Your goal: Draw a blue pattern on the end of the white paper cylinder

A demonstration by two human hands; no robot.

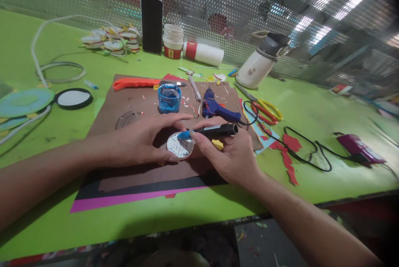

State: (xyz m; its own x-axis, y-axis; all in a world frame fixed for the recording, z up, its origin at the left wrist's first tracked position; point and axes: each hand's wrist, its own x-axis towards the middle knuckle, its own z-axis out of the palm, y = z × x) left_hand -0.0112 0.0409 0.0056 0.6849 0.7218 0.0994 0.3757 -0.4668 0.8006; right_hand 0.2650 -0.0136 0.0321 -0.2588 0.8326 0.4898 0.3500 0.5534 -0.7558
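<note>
Between thumb and fingers, my left hand (149, 140) grips a small white disc (177, 149) marked with dark lines and blue dots, perhaps the bottom of a paper cup. My right hand (229, 150) is closed round a black marker (215, 131) with a blue front end, whose tip is at the disc's upper face. Both hands are over a brown sheet (131, 171). Just behind them stands a glass jar (169, 100) of blue paint. A blue glue gun (220, 109) lies to the right of the jar.
An orange utility knife (137, 83), scissors (264, 111) and paper scraps lie around the sheet. Further back are a phone (151, 25), paper cups (204, 53) and a white bottle (257, 65). A black cord (305, 161) runs across the right side.
</note>
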